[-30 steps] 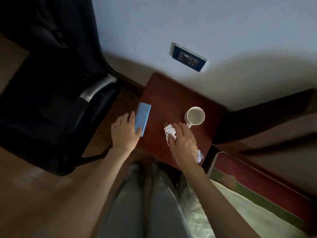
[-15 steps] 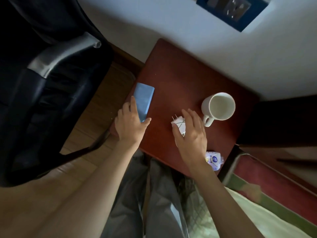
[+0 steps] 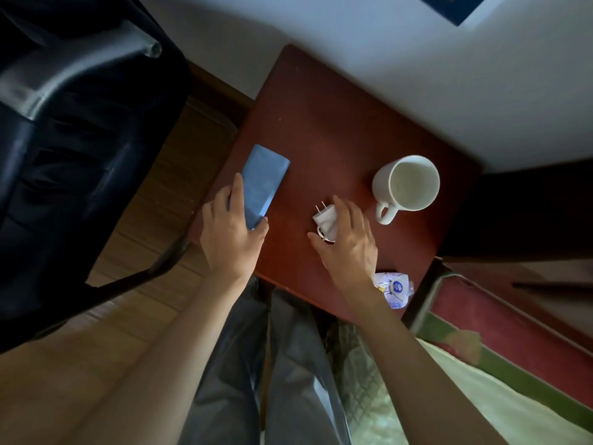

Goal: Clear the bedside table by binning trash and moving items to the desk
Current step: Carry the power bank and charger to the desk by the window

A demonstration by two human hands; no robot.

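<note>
Head view: left hand [image 3: 229, 234] gripping blue phone [image 3: 261, 189] at table [image 3: 321, 123] edge, right hand [image 3: 348, 244] pinching charger [image 3: 324, 218].

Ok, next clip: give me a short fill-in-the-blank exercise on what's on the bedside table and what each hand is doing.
1. The left hand grips the near end of a flat ____ phone.
2. The right hand closes round a white ____ with two metal prongs.
3. The white mug stands upright with its handle towards the ____ hand.
4. The printed wrapper lies at the table's near edge, just beyond the right ____.

Missing words: blue; charger; right; wrist
</note>
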